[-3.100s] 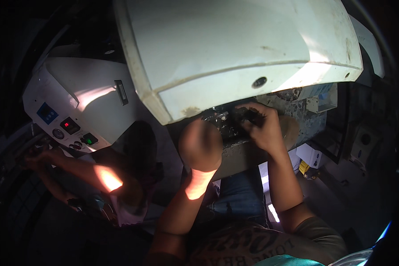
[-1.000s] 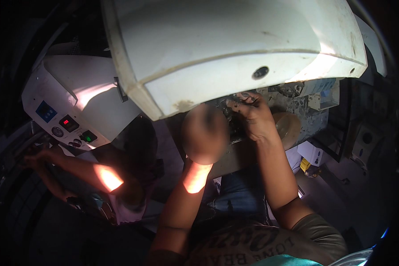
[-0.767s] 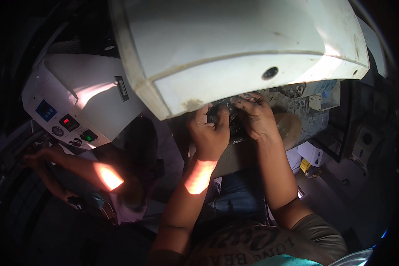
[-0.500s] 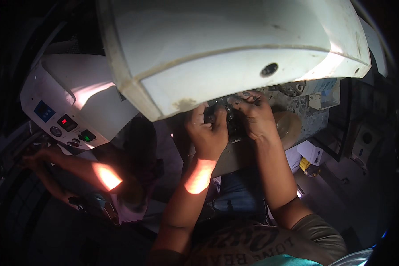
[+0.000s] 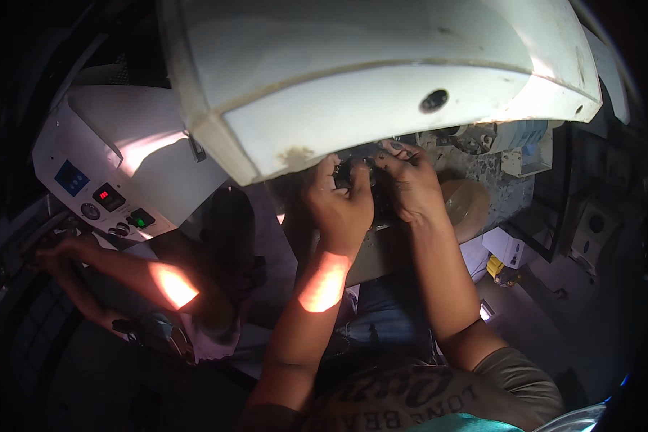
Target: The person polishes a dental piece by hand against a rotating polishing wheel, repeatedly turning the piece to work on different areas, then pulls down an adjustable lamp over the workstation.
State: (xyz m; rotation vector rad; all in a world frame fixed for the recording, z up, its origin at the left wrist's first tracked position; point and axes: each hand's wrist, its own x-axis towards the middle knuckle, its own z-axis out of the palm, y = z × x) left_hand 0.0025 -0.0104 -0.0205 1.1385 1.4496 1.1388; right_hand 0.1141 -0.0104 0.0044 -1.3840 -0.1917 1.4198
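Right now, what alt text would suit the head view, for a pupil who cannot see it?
The left hand and right hand are close together at a dark, shiny object, its shape unclear, by the lower edge of a white hood. At left, a co-worker's arms show below a white machine with a red display and green light.

Person's hands, centre: two, left hand and right hand. Co-worker, lower left: one. White machine housings: at least two, large hood upper centre, smaller cabinet left. On cabinet: one blue panel, one red-lit display, one green-lit switch, one round dial. Round dish, right of centre: one. Open white box, upper right: one.
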